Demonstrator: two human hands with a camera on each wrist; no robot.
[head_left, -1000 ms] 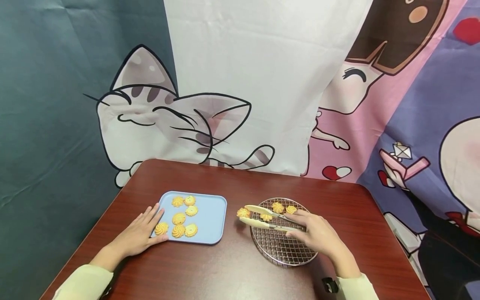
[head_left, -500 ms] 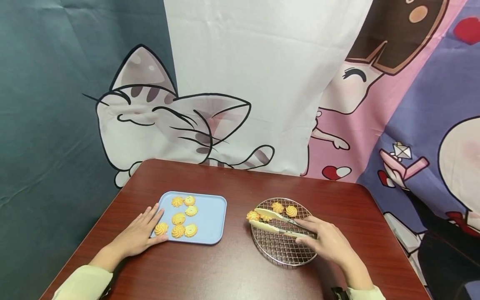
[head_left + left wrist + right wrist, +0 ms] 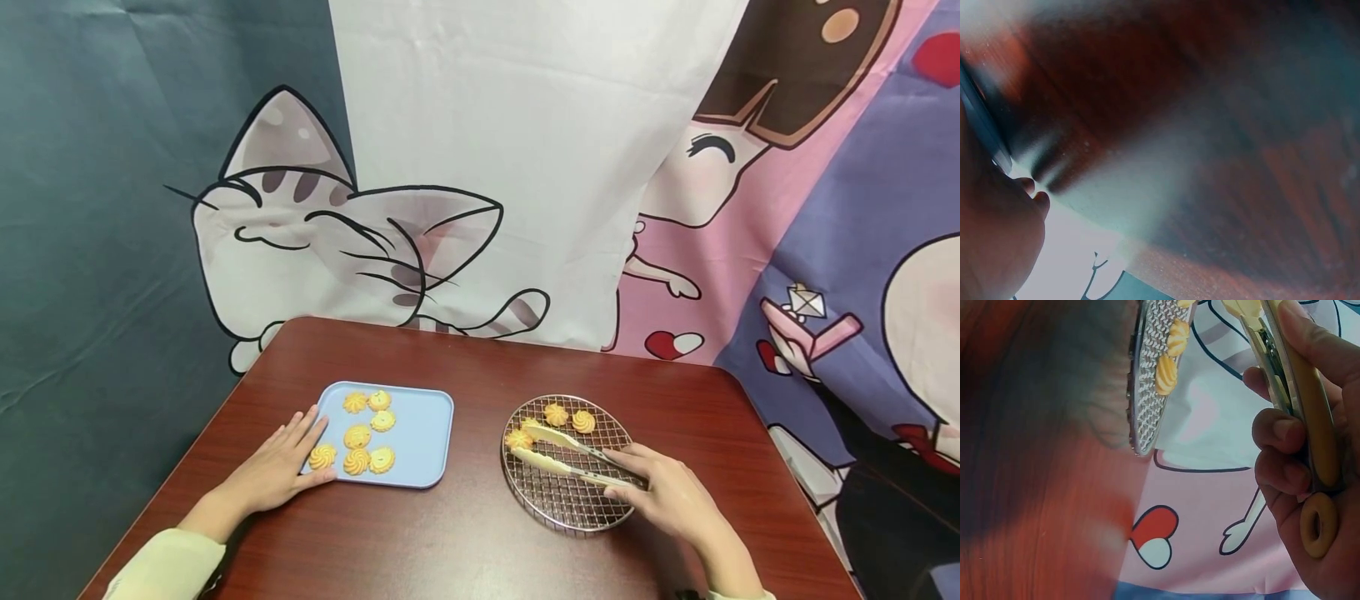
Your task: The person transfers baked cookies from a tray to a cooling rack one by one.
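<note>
I see the left hand [image 3: 277, 467], fingers spread, touching a light-blue rectangular tray [image 3: 420, 433] of seven golden cookies [image 3: 357, 437]. Rightward, a ridged golden cookie [image 3: 517, 439] sits at the left side of a round silver wire rack [image 3: 570, 504], beside cream-tipped metal tongs [image 3: 542, 461] held in the right hand's [image 3: 671, 496] curled fingers.

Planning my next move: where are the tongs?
In the head view, the tongs are in the right hand, tips over the round wire rack, right of the blue tray.

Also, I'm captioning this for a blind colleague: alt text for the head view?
The right hand holds tongs over a round wire rack of cookies; the left hand touches a blue tray bearing more cookies, on a brown table.
</note>
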